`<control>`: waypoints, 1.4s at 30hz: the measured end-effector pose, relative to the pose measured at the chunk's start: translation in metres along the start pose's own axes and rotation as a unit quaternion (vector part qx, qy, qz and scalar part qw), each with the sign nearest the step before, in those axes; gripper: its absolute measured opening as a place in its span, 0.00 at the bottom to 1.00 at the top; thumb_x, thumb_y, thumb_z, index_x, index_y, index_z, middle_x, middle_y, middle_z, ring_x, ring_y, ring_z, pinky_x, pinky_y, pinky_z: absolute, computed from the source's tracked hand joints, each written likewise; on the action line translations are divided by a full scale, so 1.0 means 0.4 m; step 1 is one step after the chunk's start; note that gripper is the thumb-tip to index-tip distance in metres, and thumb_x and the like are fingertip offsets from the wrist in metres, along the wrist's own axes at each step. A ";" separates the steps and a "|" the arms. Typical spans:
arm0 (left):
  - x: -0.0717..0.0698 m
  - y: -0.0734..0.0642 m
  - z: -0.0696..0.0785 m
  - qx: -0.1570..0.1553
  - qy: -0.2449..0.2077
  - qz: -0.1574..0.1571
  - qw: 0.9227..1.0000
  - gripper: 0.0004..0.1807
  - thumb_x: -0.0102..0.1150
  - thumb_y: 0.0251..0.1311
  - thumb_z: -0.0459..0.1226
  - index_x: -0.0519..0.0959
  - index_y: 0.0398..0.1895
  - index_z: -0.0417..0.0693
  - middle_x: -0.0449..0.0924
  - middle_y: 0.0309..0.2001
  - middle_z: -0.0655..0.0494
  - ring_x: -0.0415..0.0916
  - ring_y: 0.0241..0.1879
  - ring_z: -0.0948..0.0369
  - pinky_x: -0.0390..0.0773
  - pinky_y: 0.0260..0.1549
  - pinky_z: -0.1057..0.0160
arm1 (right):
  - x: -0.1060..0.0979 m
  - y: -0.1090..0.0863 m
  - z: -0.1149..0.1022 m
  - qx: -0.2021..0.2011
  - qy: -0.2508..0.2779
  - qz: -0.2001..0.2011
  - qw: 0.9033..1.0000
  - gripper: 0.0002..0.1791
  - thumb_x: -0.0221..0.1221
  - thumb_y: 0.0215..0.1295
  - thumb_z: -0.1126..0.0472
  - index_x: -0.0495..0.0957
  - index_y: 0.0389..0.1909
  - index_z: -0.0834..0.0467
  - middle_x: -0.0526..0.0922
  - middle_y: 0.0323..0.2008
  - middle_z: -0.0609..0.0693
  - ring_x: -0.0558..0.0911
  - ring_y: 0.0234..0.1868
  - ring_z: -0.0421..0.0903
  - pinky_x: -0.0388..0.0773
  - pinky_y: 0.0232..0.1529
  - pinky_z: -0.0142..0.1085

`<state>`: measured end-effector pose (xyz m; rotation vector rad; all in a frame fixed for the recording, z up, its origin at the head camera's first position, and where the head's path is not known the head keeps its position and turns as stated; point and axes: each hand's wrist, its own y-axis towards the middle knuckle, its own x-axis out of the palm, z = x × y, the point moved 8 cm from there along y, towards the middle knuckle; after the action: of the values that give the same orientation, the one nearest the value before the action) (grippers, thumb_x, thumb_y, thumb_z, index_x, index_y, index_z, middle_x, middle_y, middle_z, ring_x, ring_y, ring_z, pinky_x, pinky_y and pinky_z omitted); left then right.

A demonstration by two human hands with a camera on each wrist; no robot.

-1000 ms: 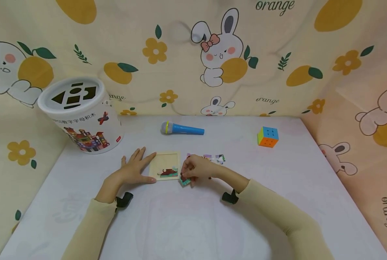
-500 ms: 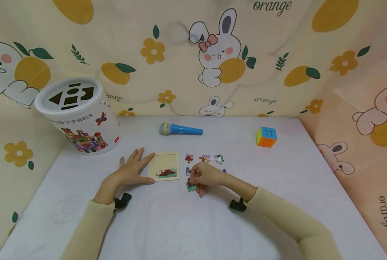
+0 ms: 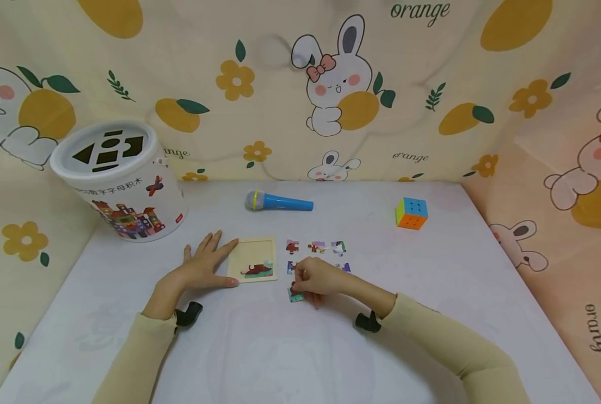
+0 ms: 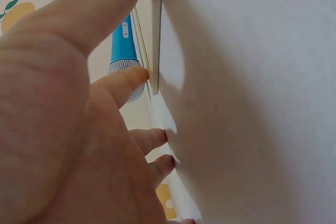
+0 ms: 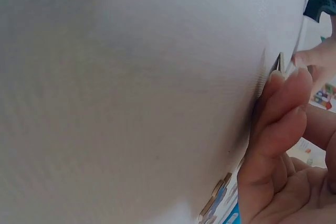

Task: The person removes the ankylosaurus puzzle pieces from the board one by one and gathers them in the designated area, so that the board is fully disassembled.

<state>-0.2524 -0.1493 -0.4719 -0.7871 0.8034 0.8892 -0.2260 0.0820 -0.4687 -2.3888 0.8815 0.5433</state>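
Note:
My left hand [image 3: 201,269] lies spread at the left side of a square wooden puzzle tray [image 3: 244,252], thumb and index finger touching its border. In the left wrist view those fingers meet the tray's thin edge [image 4: 155,51]. A brown-and-green picture section [image 3: 260,270] lies along the tray's lower right. To the right of the tray, my right hand [image 3: 321,278] pinches a brown-and-green puzzle piece [image 3: 296,295] low at the table, partly covering it. The right wrist view shows the curled fingers [image 5: 278,129] with only a sliver of the piece [image 5: 281,61].
Loose puzzle pieces lie in rows behind my right hand, among them a brown one [image 3: 292,247] and a white-and-green one [image 3: 339,248]. A blue toy microphone [image 3: 285,202] lies farther back. A cube puzzle [image 3: 412,213] stands back right, a white block bucket [image 3: 123,196] back left.
My right hand has moved the puzzle piece away from the tray's right edge, rightward and slightly nearer me, and turned it straighter. The left hand has stayed at the tray.

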 end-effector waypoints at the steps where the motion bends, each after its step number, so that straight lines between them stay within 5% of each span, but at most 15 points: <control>1: 0.001 0.000 -0.001 0.000 0.000 0.000 1.000 0.58 0.70 0.50 0.61 0.54 0.79 0.49 0.35 0.77 0.30 0.31 0.75 0.31 0.29 0.59 0.20 | 0.000 0.001 0.000 0.000 -0.007 0.003 1.000 0.12 0.61 0.69 0.65 0.73 0.25 0.61 0.77 0.10 0.52 0.76 0.08 0.42 0.69 0.12 0.27; 11: 0.004 0.002 -0.010 0.003 0.001 0.003 1.000 0.58 0.70 0.50 0.62 0.54 0.79 0.49 0.34 0.77 0.30 0.31 0.74 0.31 0.28 0.58 0.20 | -0.015 0.018 -0.031 -0.017 -0.110 0.052 0.992 0.13 0.69 0.60 0.65 0.75 0.23 0.56 0.74 0.18 0.45 0.71 0.13 0.38 0.67 0.21 0.29; 20: 0.003 0.000 -0.007 -0.001 0.002 0.003 1.000 0.58 0.70 0.50 0.62 0.54 0.79 0.49 0.34 0.77 0.30 0.30 0.75 0.31 0.28 0.59 0.20 | -0.040 0.056 -0.121 -0.087 -0.099 0.105 0.986 0.04 0.65 0.62 0.68 0.79 0.33 0.60 0.78 0.28 0.47 0.75 0.29 0.41 0.73 0.29 0.29; 27: 0.004 -0.004 -0.005 -0.001 -0.004 -0.002 1.000 0.57 0.70 0.51 0.61 0.54 0.79 0.49 0.34 0.77 0.30 0.30 0.75 0.31 0.28 0.58 0.20 | -0.023 0.108 -0.150 -0.092 -0.060 0.084 0.990 0.15 0.66 0.60 0.70 0.79 0.48 0.66 0.82 0.46 0.58 0.79 0.31 0.42 0.78 0.32 0.29; 42: 0.005 0.004 -0.007 0.000 -0.003 0.000 1.000 0.57 0.70 0.51 0.61 0.55 0.79 0.50 0.35 0.78 0.31 0.30 0.75 0.31 0.29 0.58 0.19 | 0.017 0.190 -0.163 -0.065 -0.085 0.071 0.992 0.16 0.68 0.57 0.71 0.80 0.47 0.62 0.82 0.38 0.53 0.77 0.35 0.42 0.76 0.36 0.29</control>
<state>-0.2539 -0.1504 -0.4753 -0.7838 0.7972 0.8904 -0.2615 -0.0095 -0.4475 -2.3621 0.9707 0.8706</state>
